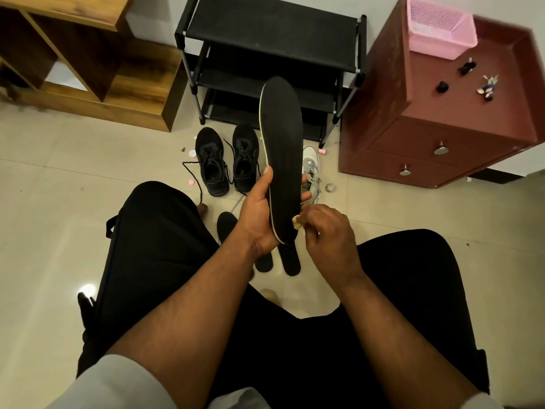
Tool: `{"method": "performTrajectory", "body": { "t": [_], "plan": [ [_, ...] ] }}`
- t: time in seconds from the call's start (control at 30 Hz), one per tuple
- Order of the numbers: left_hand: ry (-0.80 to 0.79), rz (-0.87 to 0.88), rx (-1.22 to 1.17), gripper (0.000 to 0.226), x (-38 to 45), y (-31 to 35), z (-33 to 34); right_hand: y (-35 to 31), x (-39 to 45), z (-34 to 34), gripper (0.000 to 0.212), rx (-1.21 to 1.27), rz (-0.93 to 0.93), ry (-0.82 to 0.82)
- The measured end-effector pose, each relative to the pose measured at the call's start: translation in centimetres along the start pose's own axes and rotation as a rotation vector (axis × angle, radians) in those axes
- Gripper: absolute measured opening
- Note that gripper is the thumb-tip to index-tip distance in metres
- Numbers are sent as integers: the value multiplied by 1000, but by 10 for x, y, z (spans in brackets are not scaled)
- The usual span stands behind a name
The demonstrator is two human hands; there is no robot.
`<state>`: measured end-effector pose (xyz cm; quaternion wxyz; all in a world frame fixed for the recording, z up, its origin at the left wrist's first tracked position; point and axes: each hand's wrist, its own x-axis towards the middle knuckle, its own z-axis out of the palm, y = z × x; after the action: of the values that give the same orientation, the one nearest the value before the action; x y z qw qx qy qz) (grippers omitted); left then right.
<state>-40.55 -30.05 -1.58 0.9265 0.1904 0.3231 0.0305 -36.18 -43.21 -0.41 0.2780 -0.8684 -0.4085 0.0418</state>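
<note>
Tiled floor [59,202] in front of a black shoe rack [265,33], mid shoe-cleaning I'd say. Left hand [256,214] has its grip wrapped round the heel half of a black insole [284,149], held up on edge with the toe pointing far. Right hand [327,228] pinches a little tan wad [297,223] against the near end. Looks like wiping is only at the heel, with most of the length left. More insoles [292,261] lie on the floor below. Black sneakers [211,163] and a grey shoe [311,169] wait just beyond, none refitted yet.

left hand [257,215] curled, gripping; right hand [331,230] pinching.
</note>
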Motion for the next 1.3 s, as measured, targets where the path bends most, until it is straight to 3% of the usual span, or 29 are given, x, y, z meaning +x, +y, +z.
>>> {"method": "performTrajectory", "body": {
  "t": [0.17,0.23,0.33,0.47,0.57,0.83,0.97,1.03,1.2,1.3],
  "plan": [
    [-4,-33,24,67,-2,0,2,-25,-4,-3,15,139,-200,27],
    [-14,-33,19,67,-2,0,3,-22,-2,-1,14,122,-183,26],
    [4,-7,31,70,-2,-1,4,-2,3,-3,17,142,61,70],
    [63,70,67,69,6,-1,-3,-3,13,-23,24,506,402,152],
    [63,23,43,75,8,-3,-4,-10,15,-25,35,833,510,136],
    [61,-55,48,79,3,1,-2,-12,12,-17,31,1160,862,92],
    [77,-28,22,77,4,1,-3,-10,16,-18,13,1297,868,110],
    [66,-19,9,77,4,1,-4,-13,17,-21,3,1267,803,82],
    [33,24,-14,66,0,2,-1,-15,16,-19,23,854,511,-58],
    [39,61,-69,65,-1,5,0,-12,13,-15,34,540,347,-63]
  ]
}}
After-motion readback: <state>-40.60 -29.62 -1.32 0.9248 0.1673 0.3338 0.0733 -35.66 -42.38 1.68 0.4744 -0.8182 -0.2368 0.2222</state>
